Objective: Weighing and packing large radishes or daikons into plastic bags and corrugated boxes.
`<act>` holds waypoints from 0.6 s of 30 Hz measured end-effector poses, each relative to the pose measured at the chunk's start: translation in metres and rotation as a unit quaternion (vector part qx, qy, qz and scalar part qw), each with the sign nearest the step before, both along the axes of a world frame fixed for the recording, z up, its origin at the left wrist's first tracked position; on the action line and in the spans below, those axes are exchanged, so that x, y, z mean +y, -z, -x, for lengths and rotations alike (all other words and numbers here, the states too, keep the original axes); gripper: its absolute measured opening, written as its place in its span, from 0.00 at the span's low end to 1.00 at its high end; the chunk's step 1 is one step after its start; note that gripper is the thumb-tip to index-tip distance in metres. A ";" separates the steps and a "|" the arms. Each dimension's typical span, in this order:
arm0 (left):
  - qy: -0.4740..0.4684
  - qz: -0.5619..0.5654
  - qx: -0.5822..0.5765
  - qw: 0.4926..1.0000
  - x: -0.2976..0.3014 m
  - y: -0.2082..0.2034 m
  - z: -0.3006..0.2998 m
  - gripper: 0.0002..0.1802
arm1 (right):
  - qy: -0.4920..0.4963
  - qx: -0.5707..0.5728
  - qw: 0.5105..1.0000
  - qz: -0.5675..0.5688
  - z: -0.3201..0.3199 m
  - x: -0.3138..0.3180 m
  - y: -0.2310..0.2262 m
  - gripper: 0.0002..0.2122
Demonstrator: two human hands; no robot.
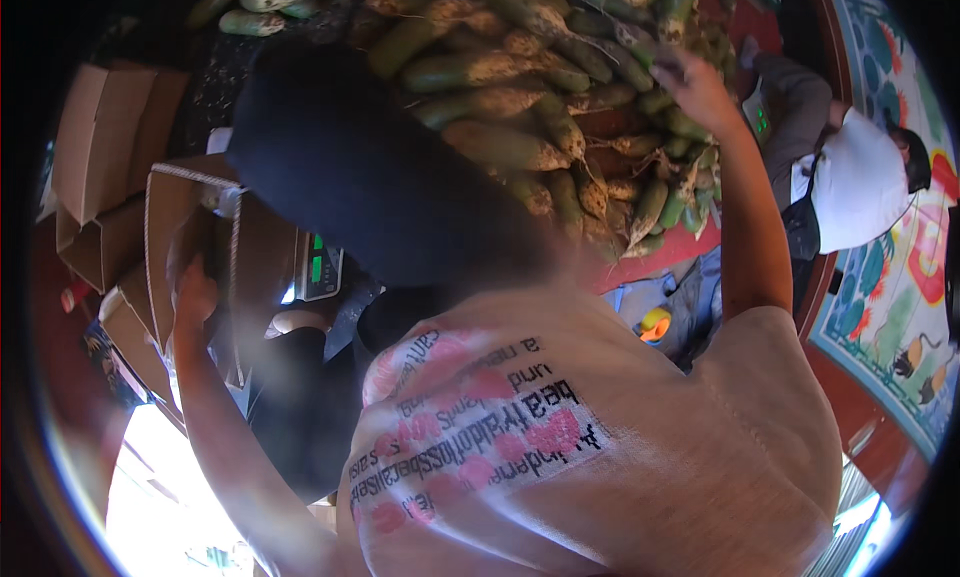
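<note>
A big heap of long green-and-white radishes (500, 87) fills the top middle. My right hand (695, 87) reaches up to the heap's right side, and its fingers curl over one radish (640, 45). At the left, my left hand (190, 292) grips the rim of an open brown cardboard box (165, 212). My beige printed shirt and a dark blurred shape close to the camera hide the middle of the view.
More folded cardboard boxes (100, 147) are stacked at the far left. A digital scale (320, 267) with a green display sits beside the open box. Another person in a white top (855, 182) crouches at the right by a colourful patterned mat (890, 307). Under the heap lies a red cloth (670, 252).
</note>
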State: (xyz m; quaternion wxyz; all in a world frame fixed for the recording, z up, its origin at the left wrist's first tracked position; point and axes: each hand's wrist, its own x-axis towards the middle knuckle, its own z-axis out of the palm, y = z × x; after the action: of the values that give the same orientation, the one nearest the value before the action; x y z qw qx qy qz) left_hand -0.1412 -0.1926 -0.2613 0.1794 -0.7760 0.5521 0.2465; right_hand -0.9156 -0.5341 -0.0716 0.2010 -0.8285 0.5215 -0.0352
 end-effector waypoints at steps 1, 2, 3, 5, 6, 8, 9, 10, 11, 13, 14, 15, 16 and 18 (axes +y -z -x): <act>0.017 -0.005 0.005 1.000 -0.016 0.010 0.009 0.33 | 0.039 0.031 0.998 -0.040 0.035 0.016 0.019 0.19; 0.026 -0.014 0.005 1.000 -0.020 0.008 0.008 0.33 | 0.073 0.055 0.992 -0.085 0.064 0.034 0.042 0.19; 0.037 -0.021 0.010 0.999 -0.028 0.008 0.022 0.33 | 0.086 0.056 0.990 -0.093 0.092 0.054 0.064 0.19; 0.048 -0.031 0.015 0.998 -0.036 -0.002 0.047 0.33 | 0.147 0.079 0.970 -0.174 0.140 0.087 0.111 0.19; 0.048 -0.037 0.016 0.998 -0.042 -0.003 0.065 0.33 | 0.172 0.088 0.957 -0.216 0.152 0.100 0.133 0.19; 0.035 -0.051 -0.001 0.998 -0.029 -0.020 0.031 0.33 | 0.246 0.129 0.898 -0.341 0.127 0.125 0.178 0.26; 0.036 -0.052 0.001 0.998 -0.037 -0.019 0.051 0.33 | 0.298 0.139 0.855 -0.401 0.127 0.141 0.194 0.32; 0.035 -0.055 0.001 0.998 -0.038 -0.025 0.060 0.33 | 0.345 0.146 0.806 -0.459 0.126 0.159 0.213 0.38; 0.029 -0.056 -0.004 0.998 -0.031 -0.036 0.055 0.33 | 0.339 0.141 0.807 -0.462 0.124 0.170 0.235 0.38; 0.022 -0.060 -0.006 0.998 -0.020 -0.051 0.048 0.33 | 0.439 0.135 0.756 -0.466 0.127 0.199 0.279 0.46; 0.024 -0.056 -0.001 0.998 -0.031 -0.047 0.055 0.33 | 0.443 0.134 0.756 -0.463 0.139 0.210 0.301 0.46; 0.026 -0.051 0.009 0.998 -0.045 -0.038 0.063 0.32 | 0.505 0.101 0.778 -0.361 0.154 0.219 0.322 0.46; 0.016 -0.053 0.003 0.998 -0.037 -0.043 0.070 0.32 | 0.544 0.062 0.793 -0.267 0.139 0.216 0.330 0.46; 0.004 -0.053 0.000 0.999 -0.030 -0.051 0.076 0.32 | 0.537 0.092 0.792 -0.276 0.130 0.210 0.329 0.45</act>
State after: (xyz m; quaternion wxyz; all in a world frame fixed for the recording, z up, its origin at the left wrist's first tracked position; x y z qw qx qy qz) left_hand -0.2177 -0.2229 -0.2098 0.2212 -0.7634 0.5410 0.2748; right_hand -1.0457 -0.3239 -0.4003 0.3213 -0.3242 0.8858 0.0845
